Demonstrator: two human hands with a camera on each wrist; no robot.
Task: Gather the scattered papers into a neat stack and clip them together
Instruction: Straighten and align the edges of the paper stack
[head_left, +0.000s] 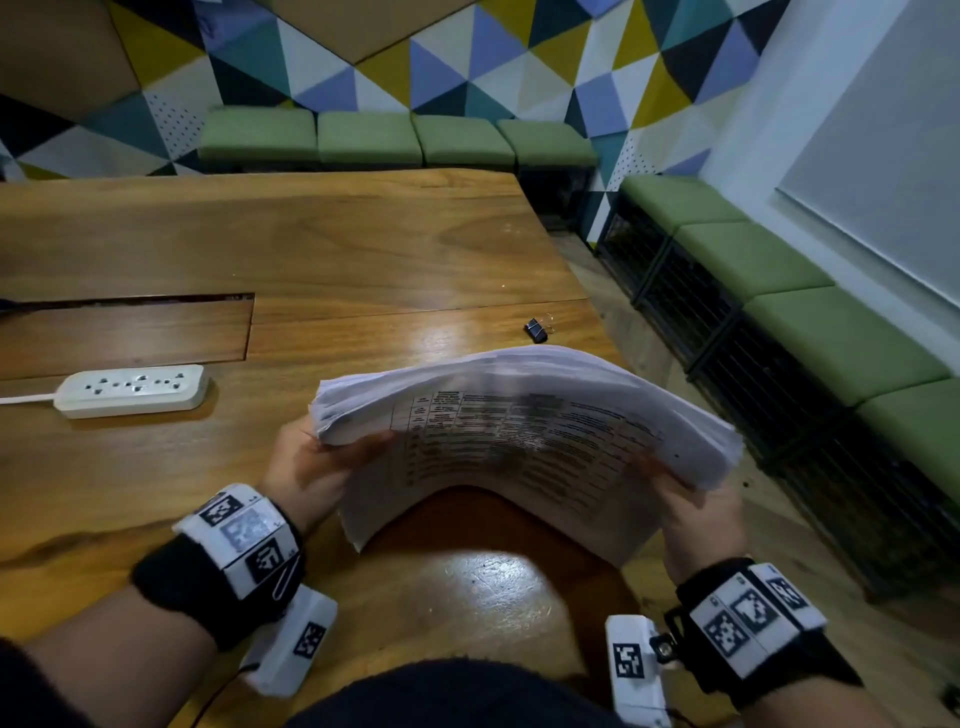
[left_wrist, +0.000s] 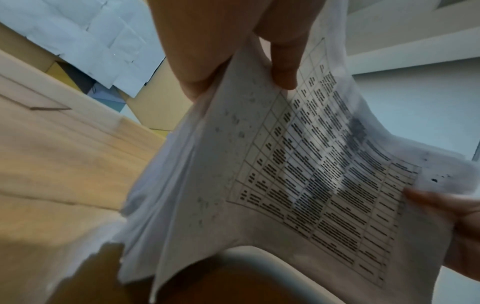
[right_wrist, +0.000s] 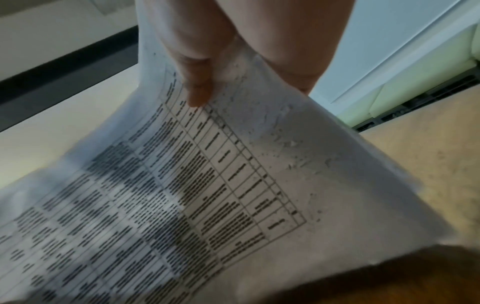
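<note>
A thick stack of white papers (head_left: 519, 447) with a printed table on its near sheet is held upright above the wooden table (head_left: 260, 249), bowed into an arch. My left hand (head_left: 311, 462) grips its left side, thumb on the printed face. My right hand (head_left: 691, 499) grips its right side the same way. In the left wrist view the papers (left_wrist: 285, 174) hang from my left hand (left_wrist: 246, 51), and in the right wrist view the papers (right_wrist: 207, 185) hang from my right hand (right_wrist: 221, 57). A black binder clip (head_left: 535, 330) lies on the table just beyond the stack.
A white power strip (head_left: 132, 389) lies on the table to the left, its cord running off the left edge. A recessed panel (head_left: 124, 332) sits behind it. Green cushioned benches (head_left: 753, 275) line the walls past the table's right edge.
</note>
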